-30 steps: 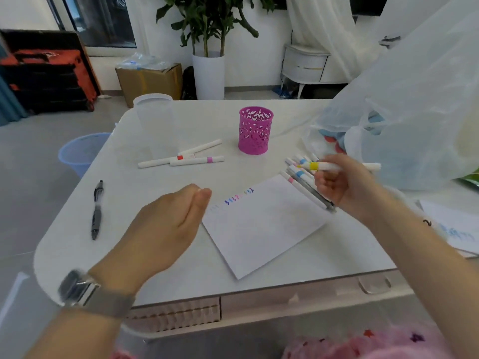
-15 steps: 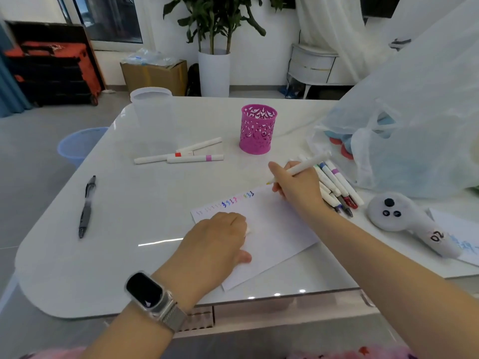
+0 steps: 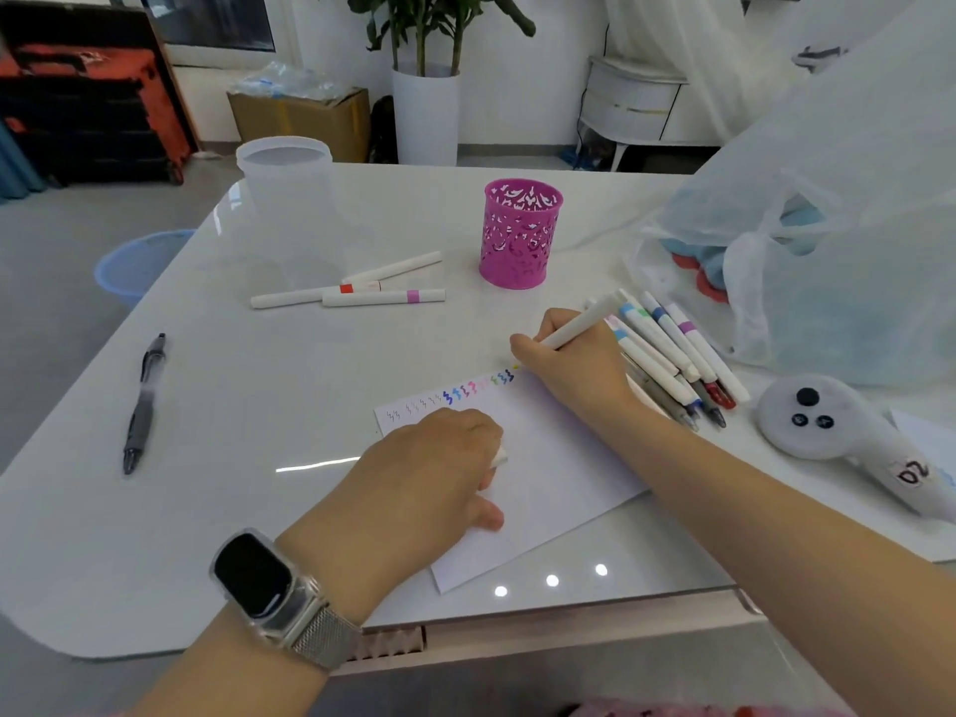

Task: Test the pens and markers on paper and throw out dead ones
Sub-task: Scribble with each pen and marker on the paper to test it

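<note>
A: Far left, at nine o'clock?
B: Black click pen [image 3: 143,403] lying alone on the glossy white tabletop [image 3: 217,489]. Further in, toward eleven o'clock, three capped white markers [image 3: 347,293] side by side, red and pink bands showing.

A: Middle?
B: Left hand [image 3: 432,470] knuckles-up at six o'clock, curled on the white sheet of paper [image 3: 553,489], pinning it; something small and white, likely a cap, poking out between the fingers, so closed on that, by the look. Row of coloured zigzags along the sheet's far edge. Pink perforated pen cup [image 3: 521,233] at twelve o'clock.

A: Right?
B: Right hand [image 3: 574,364] wrapped tight round a slim white marker [image 3: 582,323], tip down at the sheet's top corner, past the last squiggle. Just beyond, at two o'clock, heap of mixed pens and markers [image 3: 672,354].

A: Step?
B: Probably test stroke in hand. Faint yellow speck at the tip; too small to tell. Next: check for ink, then sort, with dead ones perhaps into the pale blue plastic bin [image 3: 135,263] off the left edge.
</note>
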